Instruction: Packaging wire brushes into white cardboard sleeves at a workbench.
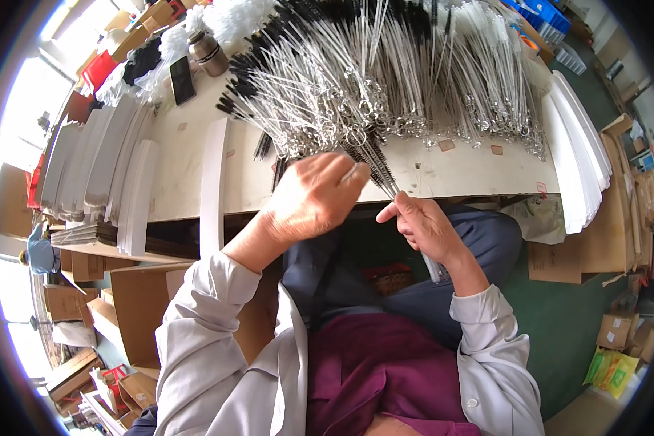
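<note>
Our right hand (429,227) grips a bundle of wire brushes (376,166) at the table's (174,156) near edge, likely keeping them together, beside our curled left hand (316,195), whose contents we cannot tell.

A bunch of brushes (375,161) was held aslant in the right hand (427,227).
Its dark bristles spread above and left of the grip, silvery wire stems drew together into it, and silvery ends showed below. Beyond the grip lay a broad pile (385,80) of similar brushes, stems crossing, black bristles mostly at the far side, wire loops toward the grip.
</note>
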